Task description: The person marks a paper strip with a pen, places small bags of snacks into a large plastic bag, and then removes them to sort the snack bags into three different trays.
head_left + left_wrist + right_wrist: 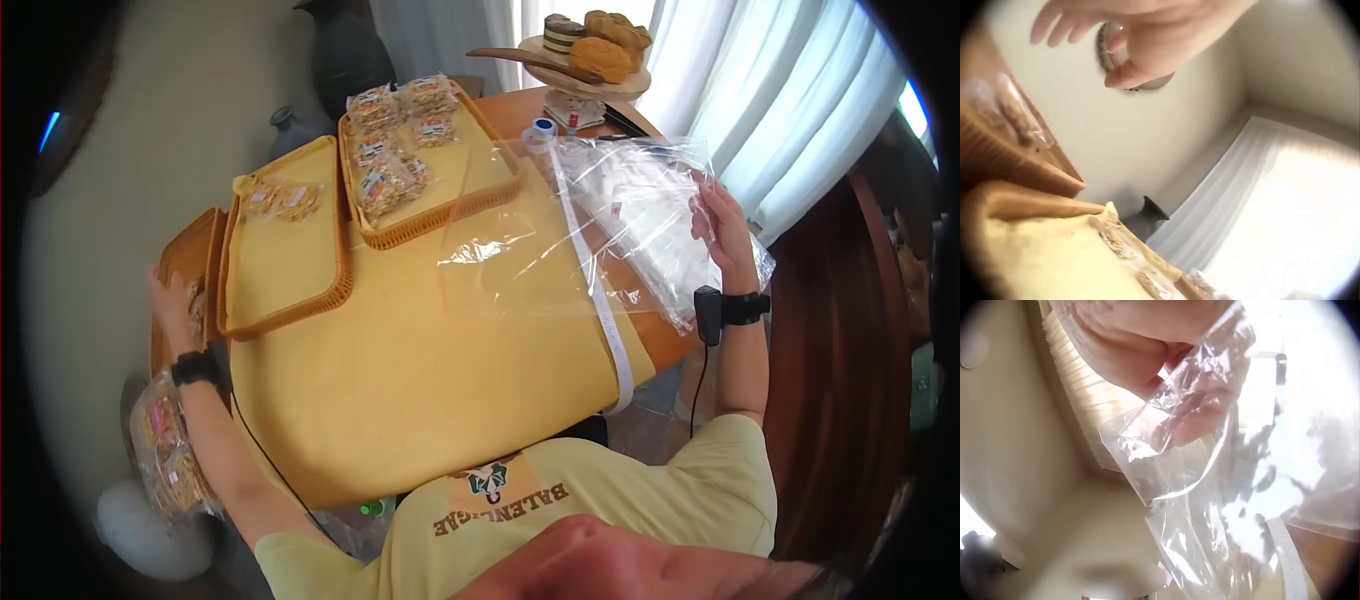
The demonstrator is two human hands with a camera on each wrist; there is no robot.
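My right hand (722, 225) pinches a clear plastic bag (515, 250) near its edge; the bag spreads out to the left over the yellow cloth. In the right wrist view the film (1197, 481) drapes across the curled fingers (1194, 422). My left hand (172, 305) is at the leftmost wicker tray (187, 245), close to a wrapped snack packet (195, 300) in it. The left wrist view shows that hand's fingers (1063, 28) loosely extended, with nothing between them and the thumb.
A middle tray (340, 290) holds a few packets (297, 200); a farther tray (430, 235) holds several. More clear bags (650, 220) lie at the right, beside a white measuring tape (610, 330). A cake stand (630, 85) stands at the back. A bagged snack (170, 440) hangs at the left edge.
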